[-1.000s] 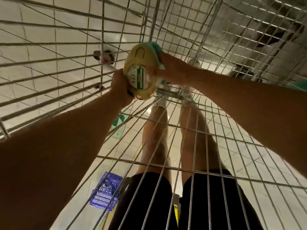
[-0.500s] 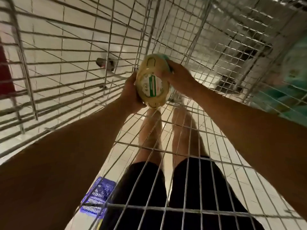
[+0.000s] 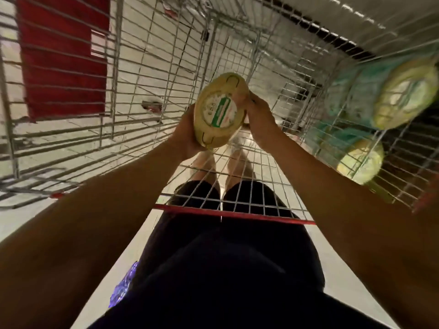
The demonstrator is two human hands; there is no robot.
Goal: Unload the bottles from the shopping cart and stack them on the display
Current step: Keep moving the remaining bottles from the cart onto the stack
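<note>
Bottle (image 3: 219, 110) at frame centre, its sides gripped by left hand (image 3: 187, 136) and right hand (image 3: 259, 122), has lifted within the cart (image 3: 235, 213) since a second ago, with two more bottles (image 3: 403, 93) newly visible at right, so the carry-out looks underway.

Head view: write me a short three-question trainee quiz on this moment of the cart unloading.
1. True or false: the left hand and right hand both grip the held bottle.
2. How many other bottles show, blurred, through the wire at the right? A none, B two, C five.
3. Fill in: the bar on the near edge of the cart is coloured ___.

Key: 1 true; 2 B; 3 red.
</note>
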